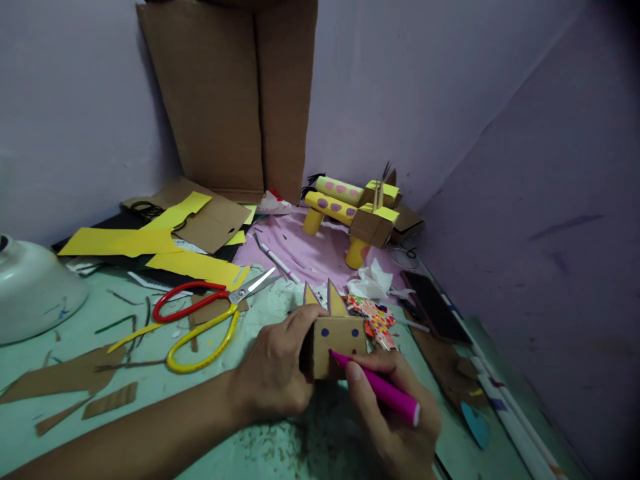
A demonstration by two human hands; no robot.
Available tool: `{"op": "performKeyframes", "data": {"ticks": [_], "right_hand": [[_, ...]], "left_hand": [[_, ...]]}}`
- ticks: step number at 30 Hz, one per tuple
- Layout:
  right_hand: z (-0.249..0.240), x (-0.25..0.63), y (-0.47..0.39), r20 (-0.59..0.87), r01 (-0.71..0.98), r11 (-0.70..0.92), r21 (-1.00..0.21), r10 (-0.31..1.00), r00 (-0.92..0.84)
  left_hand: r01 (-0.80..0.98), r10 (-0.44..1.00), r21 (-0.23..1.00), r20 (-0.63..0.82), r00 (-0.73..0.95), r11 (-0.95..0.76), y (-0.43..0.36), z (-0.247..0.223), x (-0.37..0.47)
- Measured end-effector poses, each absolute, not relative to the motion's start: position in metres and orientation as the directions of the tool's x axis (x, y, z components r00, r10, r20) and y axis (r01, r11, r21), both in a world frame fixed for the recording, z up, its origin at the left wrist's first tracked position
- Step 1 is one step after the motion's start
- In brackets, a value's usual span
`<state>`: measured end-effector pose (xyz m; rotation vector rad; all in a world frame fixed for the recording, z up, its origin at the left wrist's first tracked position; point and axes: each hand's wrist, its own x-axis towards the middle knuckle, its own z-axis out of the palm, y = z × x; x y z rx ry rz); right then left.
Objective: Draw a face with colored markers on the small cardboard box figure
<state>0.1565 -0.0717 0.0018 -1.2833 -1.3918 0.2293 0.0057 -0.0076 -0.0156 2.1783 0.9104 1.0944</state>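
My left hand (277, 367) is closed around the left side of a small cardboard box (325, 365), keeping it upright. Two pointed cardboard ears (337, 303) rise from its top, and two dark blue dots mark the front like eyes. Between the fingers of my right hand (395, 407) is a magenta marker (393, 397). Its tip touches the box front below the left dot, and a small dark spot shows on the right. To the left lie scissors (235, 300) with one red and one yellow handle, blades spread.
Yellow paper strips (123, 241) and cardboard pieces (215, 220) lie at the back left. Cardboard animals with yellow tube bodies (330, 205) stand at the back. A crumpled tissue (373, 280), floral scrap (377, 321) and dark phone (435, 307) sit to the right. A white rounded object (37, 293) stands far left.
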Motion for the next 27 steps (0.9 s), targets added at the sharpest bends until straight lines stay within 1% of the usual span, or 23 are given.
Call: {"op": "performKeyframes", "data": {"ticks": [4,6,8,12,16,17,21,27], "right_hand": [[0.0041,0.1583,-0.0695,0.615,0.546,0.414,-0.729,0.746,0.256],[0.0050,0.1593,-0.0684,0.651,0.568,0.450,-0.689,0.729,0.213],[0.0049,0.1600,-0.0681,0.659,0.586,0.453,-0.672,0.727,0.194],[0.0035,0.1610,-0.0688,0.601,0.572,0.386,-0.724,0.760,0.249],[0.0036,0.1619,-0.0684,0.653,0.599,0.452,-0.661,0.739,0.163],[0.0038,0.1615,-0.0685,0.651,0.598,0.447,-0.665,0.740,0.170],[0.0034,0.1574,-0.0705,0.587,0.547,0.377,-0.747,0.761,0.277],[0.0011,0.1546,-0.0719,0.587,0.524,0.392,-0.757,0.759,0.282]], "left_hand": [[0.335,0.766,0.706,0.465,0.445,-0.624,-0.0071,-0.0153,0.0055],[0.336,0.765,0.705,0.464,0.446,-0.624,-0.0070,-0.0153,0.0054],[0.339,0.765,0.704,0.464,0.446,-0.624,-0.0073,-0.0153,0.0052],[0.341,0.765,0.703,0.464,0.447,-0.625,-0.0083,-0.0152,0.0048],[0.333,0.767,0.710,0.462,0.444,-0.620,-0.0086,-0.0154,0.0052],[0.335,0.768,0.709,0.464,0.442,-0.621,-0.0085,-0.0155,0.0054],[0.325,0.761,0.708,0.470,0.447,-0.627,-0.0076,-0.0158,0.0055],[0.325,0.768,0.717,0.457,0.449,-0.617,-0.0075,-0.0155,0.0053]]}}
